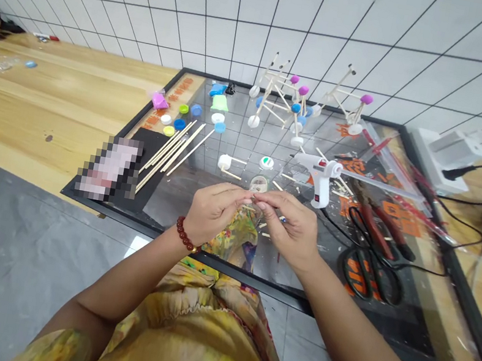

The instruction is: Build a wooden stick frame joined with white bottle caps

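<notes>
My left hand and my right hand meet fingertip to fingertip above the near part of the glass board. Both are closed in a pinch on something too small to make out. Just beyond the fingertips stands a small clear round container, with a white and green lid behind it. Left of the lid lies a white cap with sticks attached. A white glue gun rests to the right of my right hand.
Wooden sticks lie at left, near several coloured caps and clay packets. Stick models with white bases stand at the back. Scissors, red-handled pliers, cords and a power strip occupy the right.
</notes>
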`<state>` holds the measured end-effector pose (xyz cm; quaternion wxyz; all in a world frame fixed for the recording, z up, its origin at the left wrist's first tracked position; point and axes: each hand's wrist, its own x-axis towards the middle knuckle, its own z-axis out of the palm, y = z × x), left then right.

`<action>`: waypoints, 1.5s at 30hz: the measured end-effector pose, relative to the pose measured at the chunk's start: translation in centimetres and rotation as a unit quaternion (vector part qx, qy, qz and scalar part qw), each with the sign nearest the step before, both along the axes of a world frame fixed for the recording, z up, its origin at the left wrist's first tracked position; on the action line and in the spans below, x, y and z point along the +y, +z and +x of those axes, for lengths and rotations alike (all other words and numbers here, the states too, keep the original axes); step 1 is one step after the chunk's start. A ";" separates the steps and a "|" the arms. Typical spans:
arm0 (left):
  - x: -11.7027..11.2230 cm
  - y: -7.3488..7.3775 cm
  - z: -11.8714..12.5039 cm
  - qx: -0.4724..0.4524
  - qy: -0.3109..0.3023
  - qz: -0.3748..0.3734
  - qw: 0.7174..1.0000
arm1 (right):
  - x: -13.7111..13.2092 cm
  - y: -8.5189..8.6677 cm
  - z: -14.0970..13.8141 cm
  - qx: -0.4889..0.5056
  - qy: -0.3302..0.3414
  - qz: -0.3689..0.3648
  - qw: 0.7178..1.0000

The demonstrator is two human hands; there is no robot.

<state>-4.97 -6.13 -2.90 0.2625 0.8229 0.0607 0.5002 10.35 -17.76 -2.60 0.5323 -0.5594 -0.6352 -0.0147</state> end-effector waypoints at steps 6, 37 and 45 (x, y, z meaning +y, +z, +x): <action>0.0 -0.2 -0.2 0.001 -0.001 0.012 1.000 | 0.0 0.1 0.0 -0.037 0.012 0.015 0.999; -0.2 -2.1 -0.2 0.137 0.040 0.101 0.985 | 0.2 -0.9 0.5 -0.215 -0.033 0.051 0.975; -0.4 -2.0 0.0 0.148 0.035 0.123 0.981 | 0.0 -0.8 0.8 -0.246 -0.013 0.022 0.969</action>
